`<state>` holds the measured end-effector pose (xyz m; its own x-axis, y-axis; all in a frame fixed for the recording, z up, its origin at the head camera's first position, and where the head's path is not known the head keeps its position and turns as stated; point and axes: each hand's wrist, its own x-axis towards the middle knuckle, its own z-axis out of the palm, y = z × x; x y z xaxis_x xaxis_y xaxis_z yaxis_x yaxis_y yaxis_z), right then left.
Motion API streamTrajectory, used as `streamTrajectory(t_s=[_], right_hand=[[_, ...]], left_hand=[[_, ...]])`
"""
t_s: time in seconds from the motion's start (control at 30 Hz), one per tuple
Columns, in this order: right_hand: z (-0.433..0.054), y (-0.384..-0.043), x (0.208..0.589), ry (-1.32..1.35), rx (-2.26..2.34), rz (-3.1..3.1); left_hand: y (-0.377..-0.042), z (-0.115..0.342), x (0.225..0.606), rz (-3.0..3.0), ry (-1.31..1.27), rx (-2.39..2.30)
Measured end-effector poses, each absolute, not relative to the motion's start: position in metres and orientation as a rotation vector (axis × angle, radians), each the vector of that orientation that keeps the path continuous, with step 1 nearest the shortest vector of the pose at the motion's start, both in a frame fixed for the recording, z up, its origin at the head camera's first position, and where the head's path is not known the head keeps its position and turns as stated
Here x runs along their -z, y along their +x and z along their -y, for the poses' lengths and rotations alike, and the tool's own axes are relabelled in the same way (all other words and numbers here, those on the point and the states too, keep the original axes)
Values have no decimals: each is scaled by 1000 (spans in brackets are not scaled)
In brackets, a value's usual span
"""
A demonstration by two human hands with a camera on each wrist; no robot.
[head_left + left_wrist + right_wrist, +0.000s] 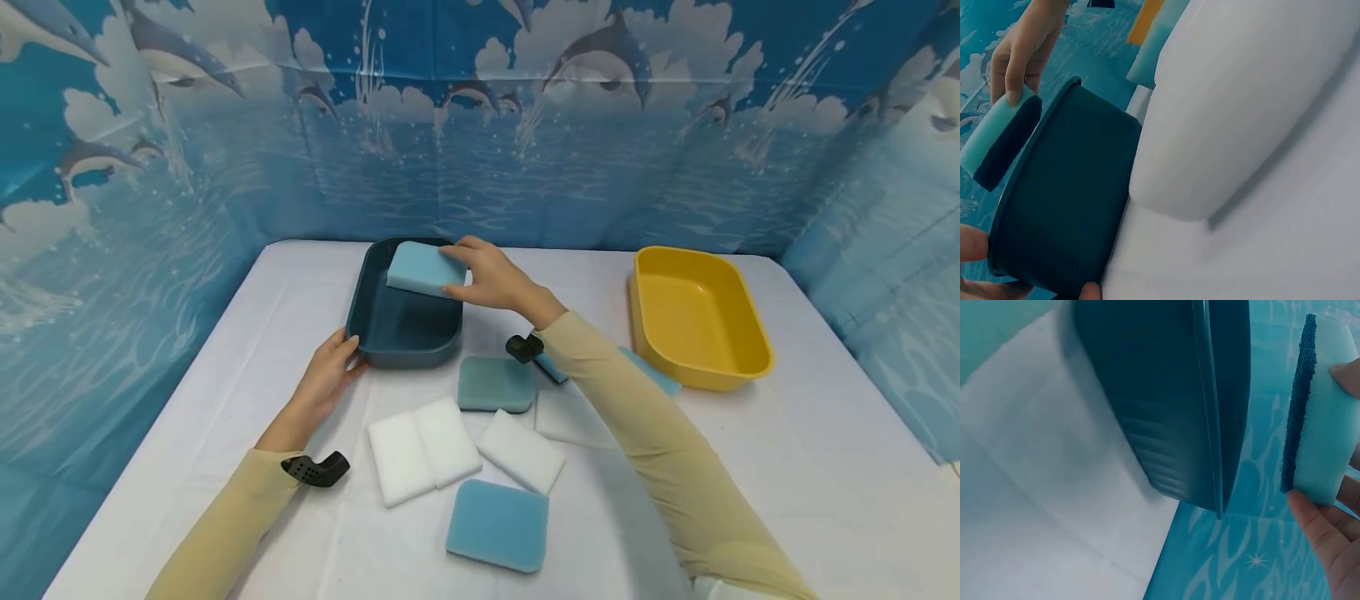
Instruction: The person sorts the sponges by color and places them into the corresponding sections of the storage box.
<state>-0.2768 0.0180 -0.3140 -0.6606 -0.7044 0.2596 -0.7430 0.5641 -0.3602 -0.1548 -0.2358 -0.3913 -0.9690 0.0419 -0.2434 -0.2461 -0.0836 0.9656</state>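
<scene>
My right hand [491,275] pinches a light blue scouring sponge [426,268] by its edges above the dark teal tub [408,360]. The right wrist view shows the sponge's dark scouring layer [1299,406], with thumb and fingers on the pale foam. At the tub's near left corner, my left hand [324,379] grips the wall, thumb near the rim. In the left wrist view, its fingertips touch the tub [1066,187] at the bottom of the frame. The held sponge [1000,140] is apart from the tub there.
White sponges [401,458], a grey-green sponge [497,383] and a blue sponge [498,525] lie on the white-covered table [315,550]. My right forearm partly hides other blue pieces [651,371]. A yellow tub [701,312] stands at the right; a dolphin-print curtain [480,183] borders the table.
</scene>
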Motion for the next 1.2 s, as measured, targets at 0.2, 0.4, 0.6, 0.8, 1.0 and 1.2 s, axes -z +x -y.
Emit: streamTrajectory(t_s=[0.2, 0.4, 0.6, 0.8, 1.0, 1.2], right_hand=[[-10, -284, 314, 1237, -667, 2735], [-2, -290, 317, 1215, -660, 2788], [4, -295, 320, 1189, -662, 2821], [9, -302, 328, 1163, -664, 2859], [11, -311, 335, 1153, -693, 2863], [10, -313, 335, 1187, -730, 2852]], left_hand=[[-153, 236, 388, -1964, -209, -2172], [-151, 239, 389, -1982, -222, -2174], [-153, 237, 390, -1982, -205, -2173], [-152, 236, 391, -1972, -208, -2188], [-152, 235, 391, -1972, -200, -2192], [-152, 237, 392, -1974, -181, -2193]])
